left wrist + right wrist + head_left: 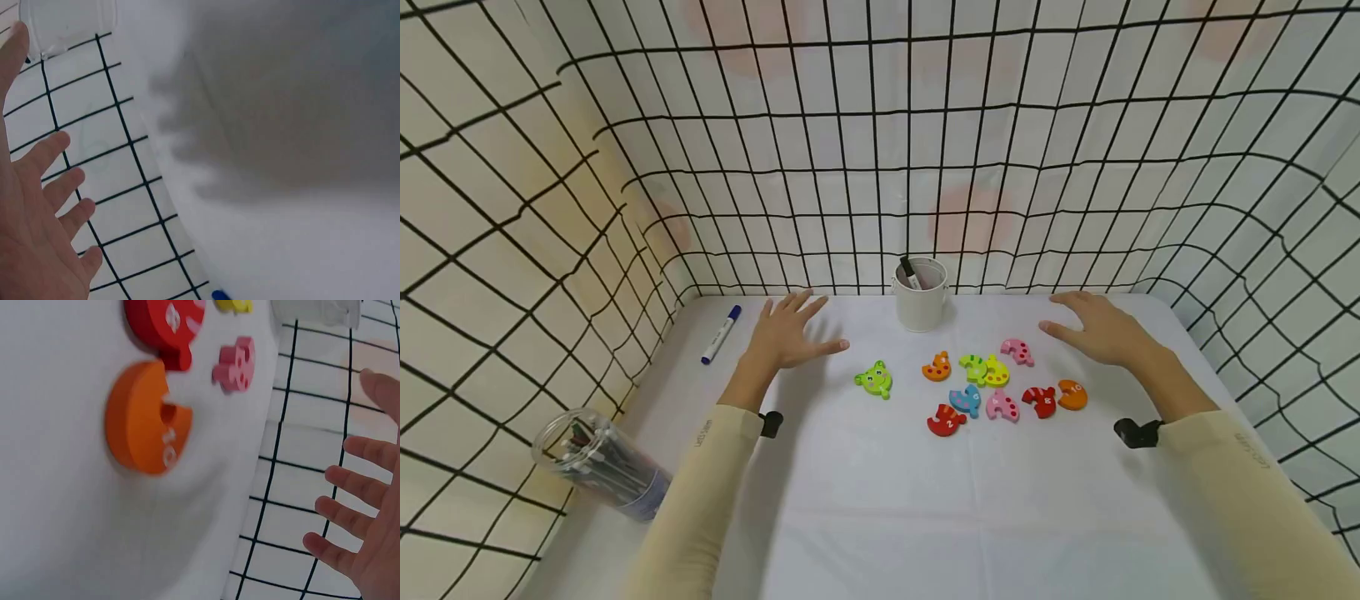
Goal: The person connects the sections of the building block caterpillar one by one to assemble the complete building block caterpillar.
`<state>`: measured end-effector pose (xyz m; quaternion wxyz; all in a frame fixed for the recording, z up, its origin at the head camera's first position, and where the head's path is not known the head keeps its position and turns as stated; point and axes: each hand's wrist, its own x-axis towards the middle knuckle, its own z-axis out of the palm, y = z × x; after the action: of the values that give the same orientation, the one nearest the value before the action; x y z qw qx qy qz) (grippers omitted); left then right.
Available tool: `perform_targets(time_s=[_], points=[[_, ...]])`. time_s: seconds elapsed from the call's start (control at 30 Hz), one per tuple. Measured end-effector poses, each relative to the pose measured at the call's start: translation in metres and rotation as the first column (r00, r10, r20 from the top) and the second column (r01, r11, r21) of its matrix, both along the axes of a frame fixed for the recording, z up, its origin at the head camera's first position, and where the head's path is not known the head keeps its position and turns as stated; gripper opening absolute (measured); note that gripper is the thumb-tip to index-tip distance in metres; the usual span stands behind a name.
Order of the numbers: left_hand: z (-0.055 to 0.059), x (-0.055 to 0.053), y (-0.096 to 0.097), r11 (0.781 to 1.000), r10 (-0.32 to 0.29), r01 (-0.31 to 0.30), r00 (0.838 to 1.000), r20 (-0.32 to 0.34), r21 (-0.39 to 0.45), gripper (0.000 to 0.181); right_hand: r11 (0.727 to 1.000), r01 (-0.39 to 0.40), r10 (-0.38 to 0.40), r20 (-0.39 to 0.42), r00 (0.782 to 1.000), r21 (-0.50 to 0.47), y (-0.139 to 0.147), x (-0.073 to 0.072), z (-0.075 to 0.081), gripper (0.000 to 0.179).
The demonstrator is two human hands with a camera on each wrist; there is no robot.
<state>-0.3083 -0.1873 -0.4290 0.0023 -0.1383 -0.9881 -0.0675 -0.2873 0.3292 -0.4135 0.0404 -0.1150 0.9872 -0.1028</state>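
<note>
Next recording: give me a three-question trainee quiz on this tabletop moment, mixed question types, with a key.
1. True or false: the left hand grips the blue marker.
2. What stands in the white cup?
A) scissors B) a black marker C) a ruler
3. Which number does the orange puzzle piece nearest the right hand bear?

Key: 1 false, both hands are open and hold nothing. 2 B. 3 ten.

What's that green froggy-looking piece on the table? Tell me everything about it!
The green piece is a small, flat, bright lime-green shape that looks like a frog or caterpillar head, with two round bumps on top and tiny dark and pink marks. It looks like painted wood. It lies flat on the white table, alone, left of the other coloured pieces. Nothing touches it; the left hand hovers nearby, up and to its left, fingers spread.
</note>
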Motion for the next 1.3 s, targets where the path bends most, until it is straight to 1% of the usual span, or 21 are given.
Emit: perform_targets(time_s=[0.17,0.33,0.5,0.6,0.67,0.77,0.9,1.0,1.07,1.23,1.3], points=[[-0.016,0.011,0.012,0.996,-0.042,0.044,0.999,-0.028,0.082,0.091,0.997,0.03,-0.031,-0.011,0.999,-0.068,-0.018,0.018,-0.012,0.073],[-0.03,0.019,0.027,0.984,-0.085,0.091,0.995,-0.043,0.151,0.079,0.985,0.051,-0.055,-0.02,0.998,-0.167,-0.037,0.031,-0.024,0.059],[-0.042,0.025,0.038,0.965,-0.107,0.116,0.993,-0.052,0.233,0.067,0.972,0.036,-0.041,-0.018,0.999,-0.231,-0.058,0.044,-0.034,0.057],[-0.048,0.029,0.044,0.95,-0.136,0.145,0.989,-0.051,0.277,0.063,0.964,0.024,-0.03,-0.017,0.999,-0.264,-0.072,0.051,-0.041,0.055],[-0.051,0.032,0.048,0.938,-0.158,0.161,0.987,-0.035,0.306,0.061,0.957,0.015,-0.021,-0.019,1.0,-0.291,-0.081,0.056,-0.046,0.051],[-0.053,0.035,0.054,0.912,-0.199,0.185,0.98,0.003,0.366,0.056,0.942,-0.005,-0.004,-0.025,1.0,-0.335,-0.095,0.063,-0.053,0.046],[-0.057,0.038,0.058,0.869,-0.259,0.215,0.965,0.04,0.446,0.047,0.926,-0.038,0.031,-0.023,0.999,-0.376,-0.112,0.071,-0.062,0.043],[-0.064,0.038,0.059,0.851,-0.289,0.233,0.956,0.048,0.47,0.042,0.918,-0.056,0.056,-0.01,0.998,-0.392,-0.123,0.077,-0.066,0.042],[-0.069,0.039,0.058,0.847,-0.287,0.225,0.956,0.059,0.481,0.04,0.912,-0.07,0.077,0.002,0.997,-0.404,-0.129,0.08,-0.068,0.044],[-0.078,0.039,0.057,0.834,-0.269,0.196,0.961,0.07,0.516,0.039,0.916,-0.074,0.093,0.029,0.995,-0.394,-0.137,0.087,-0.071,0.052],[-0.079,0.039,0.057,0.821,-0.265,0.187,0.962,0.07,0.54,0.039,0.924,-0.066,0.087,0.038,0.995,-0.376,-0.141,0.088,-0.072,0.057]])
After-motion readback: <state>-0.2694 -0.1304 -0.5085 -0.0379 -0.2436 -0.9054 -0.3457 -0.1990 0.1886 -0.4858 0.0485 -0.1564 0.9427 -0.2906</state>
